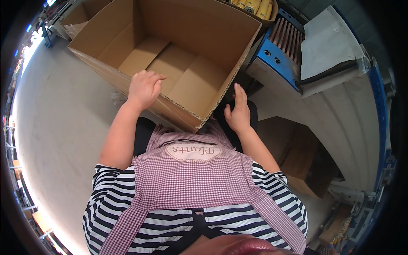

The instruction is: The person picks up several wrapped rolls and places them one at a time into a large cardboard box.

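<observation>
A large open cardboard box (190, 111) stands in front of me at an angle, one corner close to my lap. Only its bare brown bottom panels show inside. My left hand (145, 88) is on the box's near left rim, fingers bent over the edge and the index finger pointing right. Beside the right wall, my right hand (239, 111) is open with its fingers stretched out and the thumb apart. Whether those fingers touch the cardboard cannot be made out.
On the right stands a blue and grey machine (278, 63) with copper-coloured bars and a pale sheet (329, 42) over it. Another cardboard box (297, 157) sits below. At the back, a carton holds several yellow cylindrical items (251, 6). Grey floor (55, 119) stretches left.
</observation>
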Motion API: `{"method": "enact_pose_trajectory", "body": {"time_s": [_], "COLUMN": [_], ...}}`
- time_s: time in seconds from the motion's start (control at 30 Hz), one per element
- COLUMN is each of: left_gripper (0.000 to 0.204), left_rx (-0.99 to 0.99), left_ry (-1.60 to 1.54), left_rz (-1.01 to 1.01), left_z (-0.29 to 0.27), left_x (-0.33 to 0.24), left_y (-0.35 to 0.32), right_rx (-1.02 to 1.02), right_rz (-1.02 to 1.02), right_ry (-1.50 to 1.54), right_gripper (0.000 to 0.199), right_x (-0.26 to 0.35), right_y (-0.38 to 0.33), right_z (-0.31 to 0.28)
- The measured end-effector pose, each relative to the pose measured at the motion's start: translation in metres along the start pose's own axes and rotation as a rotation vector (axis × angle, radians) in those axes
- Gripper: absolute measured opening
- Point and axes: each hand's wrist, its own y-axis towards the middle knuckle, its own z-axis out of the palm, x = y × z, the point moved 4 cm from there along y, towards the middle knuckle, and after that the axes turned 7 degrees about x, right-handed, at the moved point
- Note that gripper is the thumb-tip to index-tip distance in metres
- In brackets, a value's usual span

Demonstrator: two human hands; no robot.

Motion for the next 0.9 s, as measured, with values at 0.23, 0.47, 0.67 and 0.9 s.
{"method": "enact_pose_trajectory", "body": {"time_s": [0.23, 0.47, 0.67, 0.9], "left_gripper": [0.025, 0.026, 0.027, 0.029], "left_rx": [0.054, 0.083, 0.088, 0.065], "left_ry": [0.009, -0.019, -0.037, -0.041], "left_rz": [-0.033, -0.05, -0.05, -0.057], "left_z": [0.0, -0.003, -0.008, -0.007], "left_x": [0.001, 0.0, -0.001, -0.001], "left_y": [-0.002, -0.001, 0.0, 0.0], "right_rx": [0.113, 0.18, 0.175, 0.193], "right_rz": [0.019, 0.024, 0.014, 0.033], "right_ry": [-0.326, -0.346, -0.343, -0.347], "right_gripper": [0.056, 0.044, 0.044, 0.046], "right_x": [-0.052, -0.047, -0.049, -0.049], "right_y": [-0.014, -0.003, -0.003, -0.003], "right_z": [0.017, 0.025, 0.025, 0.022]}}
